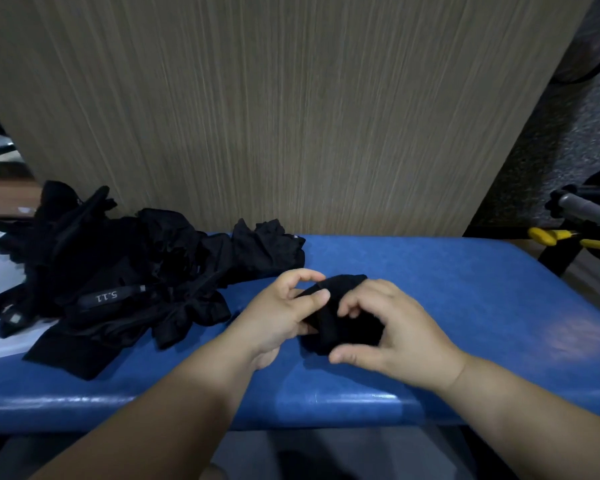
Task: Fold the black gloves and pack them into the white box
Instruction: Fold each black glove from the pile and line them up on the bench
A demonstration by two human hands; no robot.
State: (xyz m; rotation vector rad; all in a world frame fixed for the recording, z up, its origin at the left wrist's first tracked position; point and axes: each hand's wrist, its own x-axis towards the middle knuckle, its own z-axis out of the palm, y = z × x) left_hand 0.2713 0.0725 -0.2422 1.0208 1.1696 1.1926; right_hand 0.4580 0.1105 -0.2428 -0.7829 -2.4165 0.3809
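Both hands, left hand (281,311) and right hand (388,327), are pinching 1 black glove (340,317) above the blue table (465,289), beside the glove pile (118,271). Loosening fingers risk unrolling it.

Only readable text: "5.11", upside down from here, on a black strap (113,296) in the glove pile (118,271).
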